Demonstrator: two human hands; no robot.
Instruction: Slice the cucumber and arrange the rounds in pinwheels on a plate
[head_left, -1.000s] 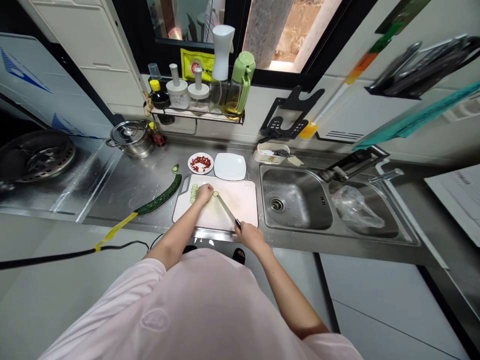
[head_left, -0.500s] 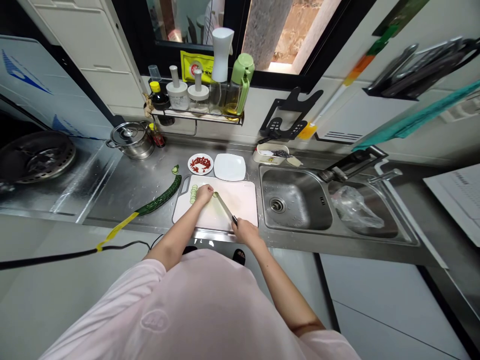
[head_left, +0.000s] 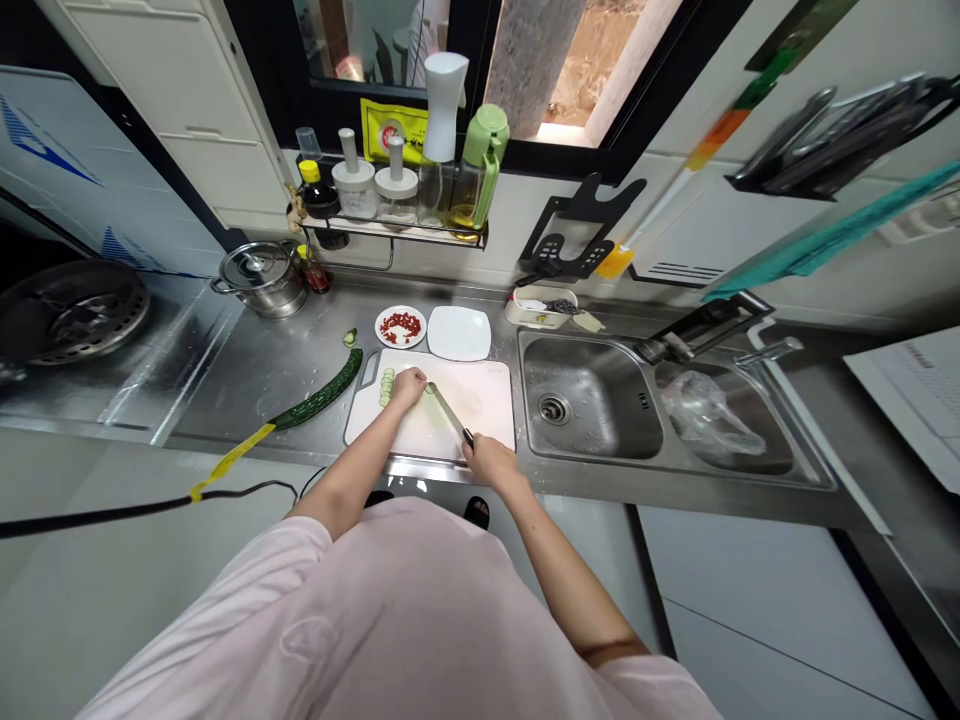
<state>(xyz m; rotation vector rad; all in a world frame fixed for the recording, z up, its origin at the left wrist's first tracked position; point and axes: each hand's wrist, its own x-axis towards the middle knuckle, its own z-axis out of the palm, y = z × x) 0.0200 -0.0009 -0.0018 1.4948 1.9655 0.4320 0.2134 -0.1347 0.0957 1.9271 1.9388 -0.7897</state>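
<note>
Cucumber slices (head_left: 387, 388) lie overlapped in a short row on the white plastic cutting board (head_left: 480, 400), just left of the left hand (head_left: 409, 387), their pale flesh ringed with thin green skin. That hand curls down onto the board at the end of the row. Whatever lies beneath it is mostly hidden, so how firmly it closes cannot be told. The right hand (head_left: 491, 462) is clenched around the handle of a kitchen knife (head_left: 450, 414), whose blade angles up the board to end close beside the left fingertips (head_left: 421, 380). The main risk looks to be a cut to those fingertips, should the blade slip or they stray into its path. A rounded cucumber could also roll under the edge. Farther left of the left hand, a long dark-green cucumber piece (head_left: 319, 392) with ridged skin rests on the steel counter (head_left: 225, 380), off the board, with a single slice (head_left: 349, 338) beyond it.
</note>
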